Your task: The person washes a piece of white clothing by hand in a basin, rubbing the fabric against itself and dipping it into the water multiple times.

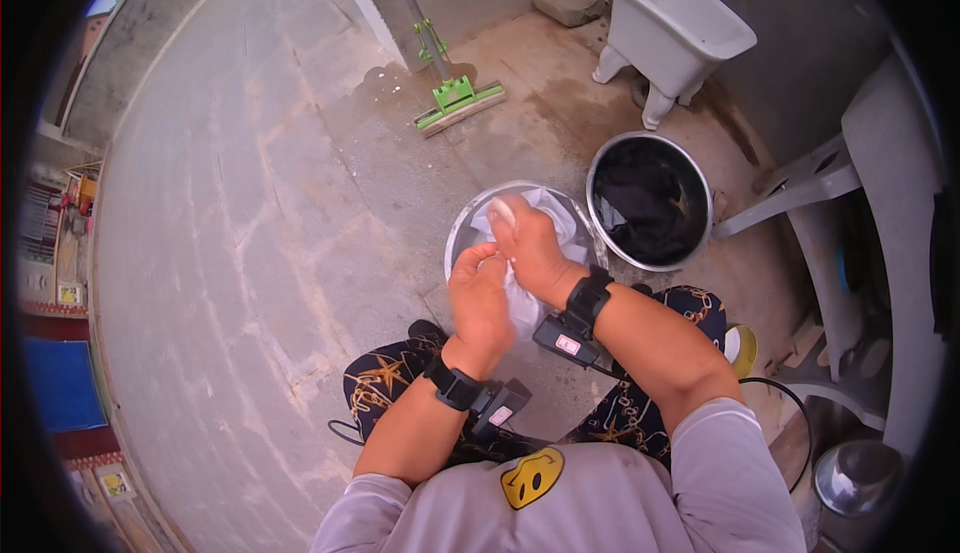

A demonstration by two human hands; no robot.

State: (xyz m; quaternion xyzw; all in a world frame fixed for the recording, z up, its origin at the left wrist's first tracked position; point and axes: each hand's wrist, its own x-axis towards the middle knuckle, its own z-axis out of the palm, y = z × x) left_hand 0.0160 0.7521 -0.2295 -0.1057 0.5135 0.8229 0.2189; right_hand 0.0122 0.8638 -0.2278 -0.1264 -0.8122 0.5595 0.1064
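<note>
A white cloth (524,305) is bunched between my two hands, with more of it lying in a round metal basin (453,236) on the ground before me. My left hand (480,301) is closed, its fingers pinching the cloth. Just above and to the right, my right hand (538,251) is also closed on the cloth. A small pale oval shows at the top of the right hand; I cannot tell what it is. The hands nearly touch over the basin, and they hide part of the cloth.
Right of the basin stands a second metal basin (597,178) with dark cloth in it. Beyond are a green squeeze mop (458,103), a white footed tub (670,28) and a stone (570,3). A grey plastic chair (815,178) and a metal bowl (858,478) are at the right.
</note>
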